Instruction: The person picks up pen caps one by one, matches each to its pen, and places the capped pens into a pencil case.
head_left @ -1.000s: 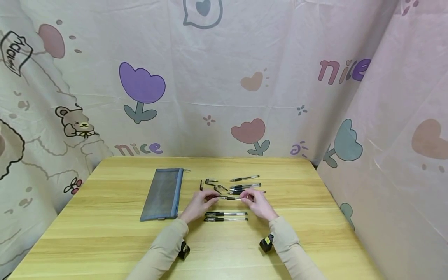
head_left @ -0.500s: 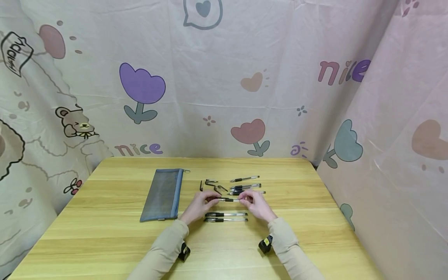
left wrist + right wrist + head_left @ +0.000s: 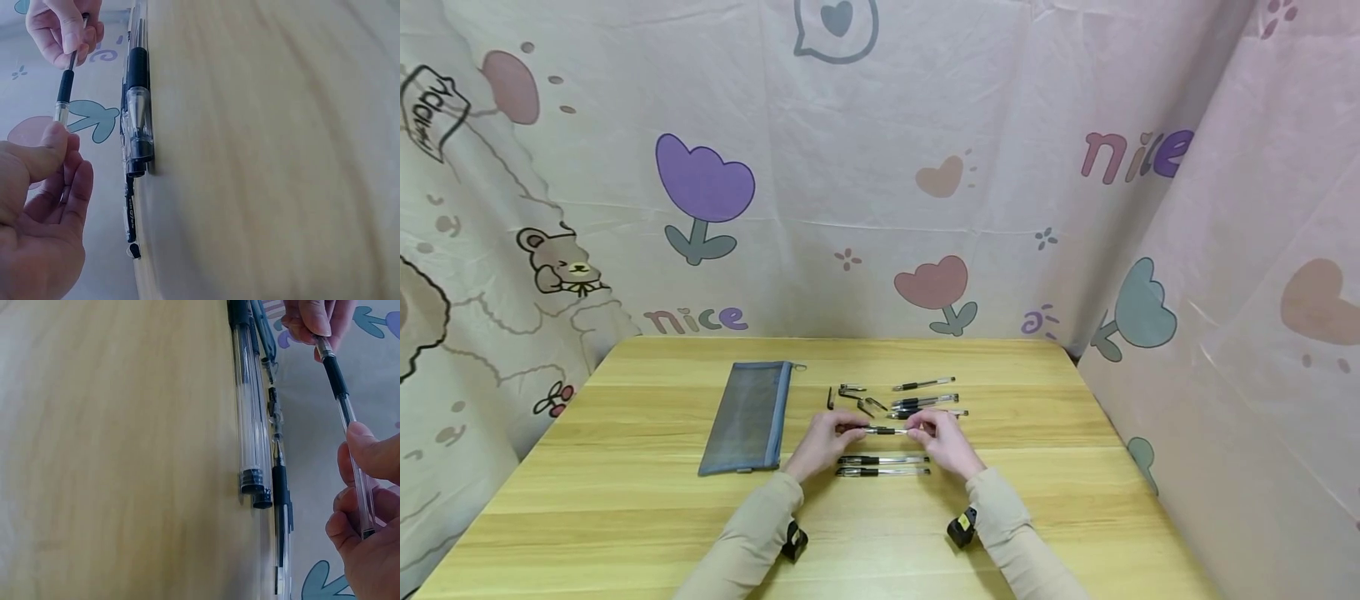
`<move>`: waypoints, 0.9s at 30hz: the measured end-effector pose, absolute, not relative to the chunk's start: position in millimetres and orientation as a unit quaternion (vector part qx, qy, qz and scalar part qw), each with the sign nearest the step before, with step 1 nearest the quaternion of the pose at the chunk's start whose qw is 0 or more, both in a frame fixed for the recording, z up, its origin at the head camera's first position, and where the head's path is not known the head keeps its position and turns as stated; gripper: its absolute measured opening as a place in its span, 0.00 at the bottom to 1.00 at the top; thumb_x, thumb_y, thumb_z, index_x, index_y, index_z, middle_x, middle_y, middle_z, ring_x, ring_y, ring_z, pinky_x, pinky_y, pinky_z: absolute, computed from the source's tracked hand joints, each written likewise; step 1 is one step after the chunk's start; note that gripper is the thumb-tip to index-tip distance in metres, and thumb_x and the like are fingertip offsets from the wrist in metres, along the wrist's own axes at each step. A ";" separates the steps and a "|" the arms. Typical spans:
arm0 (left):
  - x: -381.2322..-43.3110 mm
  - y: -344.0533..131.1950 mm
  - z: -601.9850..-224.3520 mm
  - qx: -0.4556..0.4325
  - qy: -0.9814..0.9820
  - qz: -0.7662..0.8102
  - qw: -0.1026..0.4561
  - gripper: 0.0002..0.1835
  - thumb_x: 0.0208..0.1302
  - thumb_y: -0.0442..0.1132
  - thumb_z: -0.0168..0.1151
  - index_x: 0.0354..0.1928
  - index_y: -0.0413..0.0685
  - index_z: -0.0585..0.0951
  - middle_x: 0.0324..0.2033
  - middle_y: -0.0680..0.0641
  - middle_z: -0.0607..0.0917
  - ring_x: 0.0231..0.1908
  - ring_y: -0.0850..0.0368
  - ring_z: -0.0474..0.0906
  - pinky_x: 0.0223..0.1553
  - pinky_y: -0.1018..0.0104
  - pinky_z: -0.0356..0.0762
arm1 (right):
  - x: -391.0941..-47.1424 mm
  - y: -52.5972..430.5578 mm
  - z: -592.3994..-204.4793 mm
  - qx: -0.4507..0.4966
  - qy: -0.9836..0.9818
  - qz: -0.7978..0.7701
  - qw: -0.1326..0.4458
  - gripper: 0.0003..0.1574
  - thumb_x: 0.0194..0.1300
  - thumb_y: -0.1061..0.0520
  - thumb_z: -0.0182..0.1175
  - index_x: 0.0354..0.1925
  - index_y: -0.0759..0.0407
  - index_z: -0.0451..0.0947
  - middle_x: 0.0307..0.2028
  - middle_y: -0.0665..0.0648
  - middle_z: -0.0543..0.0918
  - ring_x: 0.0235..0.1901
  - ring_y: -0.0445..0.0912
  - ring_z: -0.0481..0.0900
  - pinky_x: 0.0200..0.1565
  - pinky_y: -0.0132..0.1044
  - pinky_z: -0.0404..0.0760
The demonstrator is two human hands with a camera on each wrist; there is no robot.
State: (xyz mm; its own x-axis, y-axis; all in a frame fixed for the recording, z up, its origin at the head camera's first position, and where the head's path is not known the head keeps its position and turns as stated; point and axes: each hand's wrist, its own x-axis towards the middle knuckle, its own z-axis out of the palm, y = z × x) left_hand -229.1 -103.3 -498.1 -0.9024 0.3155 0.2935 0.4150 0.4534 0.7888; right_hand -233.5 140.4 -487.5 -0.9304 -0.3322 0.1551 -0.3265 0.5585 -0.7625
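My left hand (image 3: pixel 823 442) pinches the clear cap (image 3: pixel 60 114) at the tip end of a gel pen (image 3: pixel 887 431). Fingers of my right hand (image 3: pixel 946 437) hold the same pen by its clear barrel, near the back end. Level between both hands, the pen shows its black grip (image 3: pixel 335 375) in the right wrist view, with the cap close against that grip. How deep the tip sits in the cap is partly hidden by the left thumb. Nearer the person lie two capped pens, an upper pen (image 3: pixel 883 460) and a lower pen (image 3: pixel 883 472), side by side.
Behind the hands, several uncapped pens (image 3: pixel 925 402) lie at the right, one pen (image 3: pixel 923 383) farther back. Several loose pen caps (image 3: pixel 851 394) are scattered left of them. A blue-grey mesh zip pouch (image 3: pixel 745 417) lies flat at the left. A patterned curtain (image 3: pixel 850 167) hangs behind the table.
My right hand has moved left with the pen, narrowing the space between the hands. Both hands have come slightly nearer the person. The other pens, caps and pouch lie where they were.
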 end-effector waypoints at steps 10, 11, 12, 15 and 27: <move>-228.6 -103.0 -499.8 -0.216 -0.848 -0.480 0.058 0.09 0.63 0.31 0.67 0.44 0.38 0.88 0.41 0.42 0.90 0.40 0.50 0.86 0.41 0.72 0.82 | -232.7 138.6 -487.5 -0.186 0.887 -0.422 -0.008 0.06 0.65 0.66 0.63 0.40 0.60 0.84 0.36 0.55 0.86 0.32 0.40 0.74 0.36 0.27 0.75; -228.2 -102.9 -499.5 -0.216 -0.848 -0.481 0.058 0.09 0.63 0.31 0.67 0.44 0.38 0.88 0.41 0.42 0.90 0.40 0.50 0.86 0.41 0.72 0.82 | -232.7 138.5 -487.2 -0.186 0.887 -0.423 -0.007 0.06 0.65 0.66 0.63 0.40 0.60 0.84 0.36 0.55 0.86 0.32 0.40 0.74 0.36 0.27 0.75; -228.0 -103.0 -499.3 -0.214 -0.848 -0.482 0.058 0.09 0.63 0.31 0.67 0.44 0.38 0.88 0.41 0.42 0.90 0.40 0.50 0.85 0.41 0.72 0.82 | -232.8 138.4 -487.1 -0.185 0.886 -0.424 -0.005 0.06 0.65 0.66 0.63 0.40 0.60 0.84 0.36 0.55 0.86 0.32 0.40 0.75 0.36 0.27 0.75; -227.1 -103.4 -498.7 -0.212 -0.849 -0.480 0.060 0.08 0.62 0.31 0.68 0.43 0.40 0.88 0.40 0.43 0.90 0.39 0.51 0.85 0.40 0.73 0.81 | -233.0 138.3 -487.2 -0.188 0.885 -0.425 -0.003 0.06 0.65 0.65 0.63 0.40 0.60 0.85 0.36 0.55 0.86 0.32 0.41 0.75 0.36 0.28 0.75; -225.6 -104.2 -498.5 -0.214 -0.848 -0.478 0.078 0.06 0.62 0.32 0.69 0.41 0.42 0.89 0.39 0.45 0.90 0.39 0.52 0.85 0.41 0.72 0.82 | -232.3 138.6 -485.8 -0.177 0.881 -0.438 0.009 0.05 0.66 0.64 0.63 0.40 0.60 0.84 0.38 0.56 0.86 0.36 0.41 0.78 0.40 0.28 0.77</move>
State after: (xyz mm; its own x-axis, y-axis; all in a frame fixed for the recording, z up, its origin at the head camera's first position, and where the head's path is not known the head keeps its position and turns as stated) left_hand -225.6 -104.2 -498.5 -0.8961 0.2882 0.3376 0.4380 0.4510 0.7776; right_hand -232.3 138.6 -485.8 -0.9372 -0.3196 0.1398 -0.3044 0.5538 -0.7750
